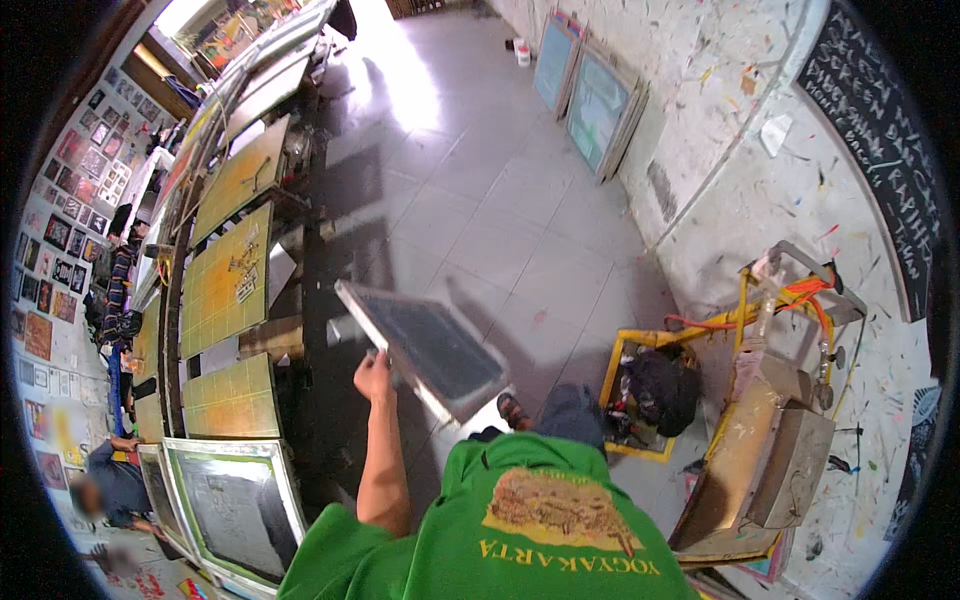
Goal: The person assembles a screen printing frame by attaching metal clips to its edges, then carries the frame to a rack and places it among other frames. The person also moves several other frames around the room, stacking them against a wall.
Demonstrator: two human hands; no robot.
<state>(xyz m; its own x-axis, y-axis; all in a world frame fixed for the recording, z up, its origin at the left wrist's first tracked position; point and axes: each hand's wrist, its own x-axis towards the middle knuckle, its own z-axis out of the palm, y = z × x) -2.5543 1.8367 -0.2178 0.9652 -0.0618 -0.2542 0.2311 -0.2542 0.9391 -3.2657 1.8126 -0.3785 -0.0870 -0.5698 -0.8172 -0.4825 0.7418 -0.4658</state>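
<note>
My left hand (pixel 372 376) is closed on the left edge of a screen-printing frame (pixel 425 345). This frame has a pale, worn rim and dark grey mesh, and it is held tilted in front of my body above the tiled floor. A small light grey object (pixel 345 330) shows just behind its left edge, partly hidden. My right hand is not in view. Below the frame's right corner, a sandalled foot (pixel 514 410) and a dark blue trouser leg (pixel 572 415) stick out past my green shirt.
Long tables with yellow-green printing boards (pixel 228 275) run along the left. Another framed screen (pixel 235 510) leans lower left, near a person (pixel 120 485). More screens (pixel 600 110) rest against the right wall. A yellow metal frame (pixel 640 455) with black cloth and a metal-box cart (pixel 750 440) stand right.
</note>
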